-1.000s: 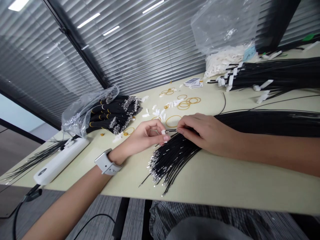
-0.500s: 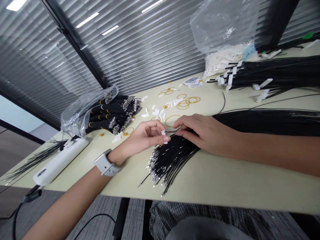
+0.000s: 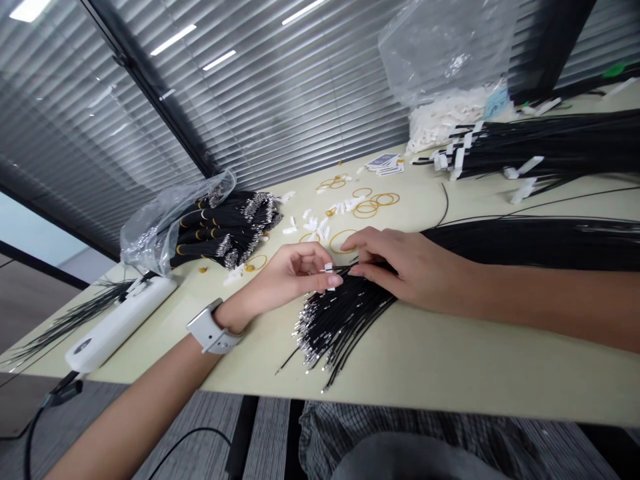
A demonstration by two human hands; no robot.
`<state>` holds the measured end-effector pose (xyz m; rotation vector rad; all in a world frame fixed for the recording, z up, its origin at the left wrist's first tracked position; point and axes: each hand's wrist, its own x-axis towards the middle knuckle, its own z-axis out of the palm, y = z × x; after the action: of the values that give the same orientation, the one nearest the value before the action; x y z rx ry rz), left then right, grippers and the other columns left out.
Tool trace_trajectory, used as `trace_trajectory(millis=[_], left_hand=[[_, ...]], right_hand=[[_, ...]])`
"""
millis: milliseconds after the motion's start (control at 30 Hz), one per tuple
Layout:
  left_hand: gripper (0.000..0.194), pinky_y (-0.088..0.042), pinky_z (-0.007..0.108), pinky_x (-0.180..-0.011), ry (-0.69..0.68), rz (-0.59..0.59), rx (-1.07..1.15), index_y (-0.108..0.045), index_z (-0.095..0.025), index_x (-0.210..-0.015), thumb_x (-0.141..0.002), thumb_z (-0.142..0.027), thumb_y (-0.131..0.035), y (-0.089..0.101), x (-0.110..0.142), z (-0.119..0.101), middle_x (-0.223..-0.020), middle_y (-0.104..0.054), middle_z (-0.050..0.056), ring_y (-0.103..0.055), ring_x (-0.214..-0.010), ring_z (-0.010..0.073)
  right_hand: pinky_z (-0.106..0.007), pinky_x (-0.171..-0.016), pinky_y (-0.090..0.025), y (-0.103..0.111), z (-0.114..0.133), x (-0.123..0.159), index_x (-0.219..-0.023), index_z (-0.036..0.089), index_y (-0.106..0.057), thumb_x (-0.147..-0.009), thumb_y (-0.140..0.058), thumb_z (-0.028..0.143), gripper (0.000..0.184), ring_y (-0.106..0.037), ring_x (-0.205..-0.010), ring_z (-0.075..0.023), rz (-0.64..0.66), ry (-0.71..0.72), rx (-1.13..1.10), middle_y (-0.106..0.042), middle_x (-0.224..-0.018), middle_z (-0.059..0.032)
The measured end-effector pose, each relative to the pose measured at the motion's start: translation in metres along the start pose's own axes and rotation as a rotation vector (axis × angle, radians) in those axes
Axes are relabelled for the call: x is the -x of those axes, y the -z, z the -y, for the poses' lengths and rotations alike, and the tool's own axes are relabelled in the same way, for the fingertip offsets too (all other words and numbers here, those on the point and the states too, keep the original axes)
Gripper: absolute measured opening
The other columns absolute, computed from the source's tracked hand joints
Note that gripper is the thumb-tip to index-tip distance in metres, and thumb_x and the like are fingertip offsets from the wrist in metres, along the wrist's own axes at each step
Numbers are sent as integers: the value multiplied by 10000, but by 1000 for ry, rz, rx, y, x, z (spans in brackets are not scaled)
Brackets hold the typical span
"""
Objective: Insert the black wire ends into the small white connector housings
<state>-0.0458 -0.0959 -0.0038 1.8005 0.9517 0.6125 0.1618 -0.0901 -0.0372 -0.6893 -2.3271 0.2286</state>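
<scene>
A white connector (image 3: 328, 268) sat closed in the left hand's (image 3: 295, 273) grip, at the black wire bundle (image 3: 340, 323) fanned across the table (image 3: 450, 360); the right hand (image 3: 405, 267) gripped those wires just beside it, below rubber bands (image 3: 343, 231).

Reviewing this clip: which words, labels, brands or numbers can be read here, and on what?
Nothing can be read for certain.
Pale blue label on the clear plastic bag: too small and blurred to read.
Dark oval badge on the white oblong device: too small to read.
Small printed cards: too small to read.
</scene>
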Motion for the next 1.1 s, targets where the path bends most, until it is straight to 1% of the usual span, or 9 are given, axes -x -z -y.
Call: trace_trajectory(millis=[167, 300, 367, 533, 800, 933, 1100], left_hand=[[167, -417, 135, -542, 13, -9, 23, -526, -111, -790, -737, -186, -664, 2, 1, 0, -653, -560, -22, -509, -579, 32], [148, -406, 126, -537, -5, -14, 13, -530, -109, -781, -746, -180, -655, 3, 0, -1, -611, -545, -33, -496, -560, 25], [155, -404, 127, -536, -2, -25, 19, -525, -111, -785, -745, -181, -657, 3, -1, -1, -606, -541, -34, -494, -557, 27], [185, -417, 152, -546, 26, -84, 23, -510, -112, -794, -736, -197, -663, 3, -3, 1, -636, -559, -13, -512, -576, 46], [216, -416, 175, -570, 19, -94, 25, -507, -114, -814, -730, -226, -671, 5, -3, 4, -650, -554, -8, -511, -598, 57], [212, -413, 177, -573, 11, -91, 23, -500, -118, -820, -735, -219, -667, 5, -2, 5, -658, -552, -8, -512, -606, 60], [217, -392, 189, -557, 6, -88, -12, -492, -121, -813, -740, -232, -664, 3, -2, 4, -637, -540, -6, -500, -598, 68]], right_hand=[[-255, -605, -367, 0, 0, -1, -1053, 168, -455, -880, -409, 207, 183, -521, -647, -132, -14, 2, 25, -556, -669, 9], [-264, -642, -380, 0, 0, -1, -893, 154, -517, -878, -422, 195, 105, -535, -709, -131, -71, 85, 64, -595, -770, -18], [-258, -657, -385, 1, -1, -1, -848, 150, -513, -872, -426, 174, 93, -522, -707, -120, -111, 107, 69, -583, -775, -19], [-236, -670, -391, 1, -1, -1, -836, 144, -503, -869, -424, 159, 87, -479, -717, -105, -192, 79, 73, -542, -782, -27], [-253, -662, -387, 1, -2, 0, -813, 134, -572, -832, -470, 156, 106, -501, -696, -116, -203, 44, 121, -564, -750, -25], [-256, -659, -383, 1, -2, 0, -784, 139, -580, -807, -479, 139, 104, -502, -683, -116, -187, 35, 125, -568, -740, -21], [-257, -657, -385, 3, -2, 0, -785, 140, -586, -810, -470, 146, 119, -506, -681, -118, -180, 36, 118, -572, -737, -25]])
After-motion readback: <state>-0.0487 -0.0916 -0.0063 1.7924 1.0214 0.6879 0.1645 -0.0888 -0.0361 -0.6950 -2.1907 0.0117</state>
